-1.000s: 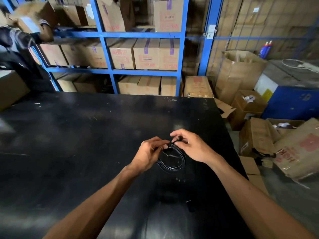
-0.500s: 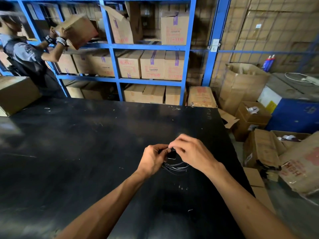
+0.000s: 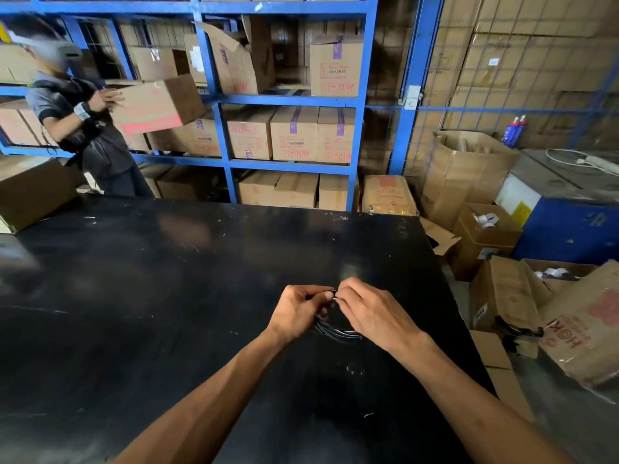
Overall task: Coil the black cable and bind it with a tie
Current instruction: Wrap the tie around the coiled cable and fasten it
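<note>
Your left hand and right hand pinch the black cable coil's far side together; it looks light and springy, so hold where loops bunch.

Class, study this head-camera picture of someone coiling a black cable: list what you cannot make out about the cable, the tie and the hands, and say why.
- Tie: not discernible in the head view; left hand and right hand meet over that spot.
- Black cable: only its lower loops show; black on the black table, loop count unreadable.
- Cable ends: hidden under the hands.
- Fingers: too small to tell what they pinch.
</note>
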`<state>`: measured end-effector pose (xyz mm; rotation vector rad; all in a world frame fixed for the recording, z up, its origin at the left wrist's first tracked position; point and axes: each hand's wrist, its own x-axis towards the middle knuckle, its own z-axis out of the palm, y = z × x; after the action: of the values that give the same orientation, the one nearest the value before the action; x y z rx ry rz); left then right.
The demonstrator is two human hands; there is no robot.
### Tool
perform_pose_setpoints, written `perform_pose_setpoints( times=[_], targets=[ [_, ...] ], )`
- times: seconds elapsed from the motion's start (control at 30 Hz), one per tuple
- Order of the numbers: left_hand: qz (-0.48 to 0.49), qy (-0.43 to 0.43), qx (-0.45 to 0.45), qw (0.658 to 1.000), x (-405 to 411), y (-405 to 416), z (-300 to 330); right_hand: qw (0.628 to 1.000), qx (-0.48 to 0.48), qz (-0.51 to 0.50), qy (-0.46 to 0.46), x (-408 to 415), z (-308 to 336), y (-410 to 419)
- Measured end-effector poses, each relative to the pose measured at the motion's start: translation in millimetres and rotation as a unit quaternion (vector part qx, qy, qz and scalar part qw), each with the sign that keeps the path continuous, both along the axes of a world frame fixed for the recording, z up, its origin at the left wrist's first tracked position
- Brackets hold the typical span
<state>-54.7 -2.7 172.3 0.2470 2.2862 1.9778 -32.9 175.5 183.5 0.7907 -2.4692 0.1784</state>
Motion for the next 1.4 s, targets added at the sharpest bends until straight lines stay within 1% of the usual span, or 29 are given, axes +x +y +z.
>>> perform_pose_setpoints(
  times=[0.03, 0.1, 0.2, 0.3, 0.37, 0.47, 0.5, 0.53, 0.6, 0.63, 0.67, 0.7, 0.77, 0.83, 0.93, 0.97, 1.0, 1.07, 1.1, 1.13, 1.17, 1.2, 1.23, 1.3, 1.33, 1.37, 1.4],
  targets=[
    [0.0, 0.003, 0.005, 1.0, 1.5, -0.3, -0.2, 1.0, -0.025, -0.001, -0.005, 0.8, 1.7, -0.1],
    [0.003, 0.022, -0.019, 1.0, 4.0, -1.7, -2.9, 0.998, -0.064, -0.006, -0.025, 2.6, 3.1, -1.2],
    [-0.003, 0.112, -0.107, 0.988, 5.5, -4.5, -9.1, 0.991, -0.106, -0.04, -0.074, 7.0, 3.9, -4.4],
    [-0.025, 0.18, -0.147, 0.972, 9.4, -1.7, -7.3, 0.973, -0.136, -0.107, -0.154, 8.0, 9.3, -9.9],
    [-0.029, 0.221, -0.173, 0.959, 11.2, 1.7, -4.9, 0.962, -0.15, -0.135, -0.181, 7.2, 12.2, -13.1],
    [-0.01, 0.244, -0.188, 0.951, 9.3, 2.1, -5.0, 0.942, -0.199, -0.15, -0.226, 4.5, 13.9, -9.9],
    [-0.001, 0.241, -0.182, 0.953, 7.8, 0.7, -5.7, 0.925, -0.233, -0.148, -0.261, 4.1, 16.6, -6.8],
    [0.008, 0.233, -0.168, 0.958, 6.4, -0.7, -5.8, 0.9, -0.28, -0.137, -0.305, 4.4, 19.9, -2.9],
    [0.034, 0.21, -0.116, 0.97, 4.4, -3.5, -3.7, 0.826, -0.385, -0.103, -0.397, 5.9, 25.8, 4.0],
    [0.047, 0.198, -0.085, 0.975, 3.6, -4.6, -1.4, 0.786, -0.43, -0.088, -0.436, 6.6, 26.9, 7.3],
    [0.059, 0.19, -0.061, 0.978, 3.0, -5.4, 1.4, 0.756, -0.458, -0.076, -0.461, 7.0, 26.2, 10.4],
    [0.069, 0.19, -0.048, 0.978, 2.3, -5.8, 4.6, 0.741, -0.476, -0.067, -0.468, 7.5, 24.4, 13.0],
    [0.092, 0.21, -0.052, 0.972, 0.8, -6.1, 9.1, 0.712, -0.522, -0.055, -0.466, 9.1, 20.0, 14.6],
    [0.119, 0.24, -0.071, 0.961, 0.2, -5.0, 10.7, 0.653, -0.604, -0.039, -0.455, 8.7, 19.0, 10.8],
    [0.132, 0.288, -0.113, 0.942, 3.8, -0.8, 7.0, 0.544, -0.726, -0.042, -0.42, 4.4, 24.1, -2.6],
    [0.128, 0.308, -0.138, 0.933, 5.4, 0.2, 4.3, 0.514, -0.753, -0.048, -0.408, 3.2, 26.6, -6.6],
    [0.125, 0.327, -0.17, 0.921, 7.2, 0.4, 1.1, 0.5, -0.767, -0.056, -0.398, 1.7, 28.5, -9.7],
    [0.14, 0.368, -0.247, 0.885, 9.4, -0.5, -5.5, 0.516, -0.762, -0.078, -0.384, -1.8, 29.7, -13.2],
    [0.148, 0.401, -0.279, 0.86, 10.9, -1.6, -7.4, 0.527, -0.756, -0.086, -0.379, -3.5, 30.1, -14.3],
    [0.146, 0.441, -0.298, 0.834, 14.2, -3.1, -6.5, 0.53, -0.755, -0.09, -0.376, -5.1, 30.1, -14.9],
    [0.126, 0.482, -0.304, 0.812, 18.4, -4.2, -4.1, 0.527, -0.757, -0.093, -0.376, -6.6, 30.3, -15.1],
    [0.088, 0.513, -0.304, 0.798, 23.7, -4.9, -0.8, 0.525, -0.758, -0.096, -0.375, -8.1, 30.2, -15.5],
    [0.039, 0.526, -0.303, 0.794, 29.2, -5.1, 2.5, 0.526, -0.757, -0.1, -0.374, -8.8, 30.5, -15.8],
    [-0.029, 0.499, -0.306, 0.811, 34.0, -4.7, 5.8, 0.52, -0.761, -0.112, -0.371, -11.4, 30.1, -17.7],
    [-0.038, 0.482, -0.318, 0.815, 32.2, -4.2, 3.7, 0.51, -0.767, -0.117, -0.371, -12.9, 29.3, -18.5],
    [-0.037, 0.475, -0.34, 0.811, 29.8, -3.5, 0.2, 0.498, -0.775, -0.121, -0.37, -14.4, 28.5, -18.8],
    [-0.036, 0.478, -0.371, 0.796, 27.2, -2.7, -4.8, 0.483, -0.784, -0.125, -0.369, -16.5, 27.5, -18.9]
  ],
)
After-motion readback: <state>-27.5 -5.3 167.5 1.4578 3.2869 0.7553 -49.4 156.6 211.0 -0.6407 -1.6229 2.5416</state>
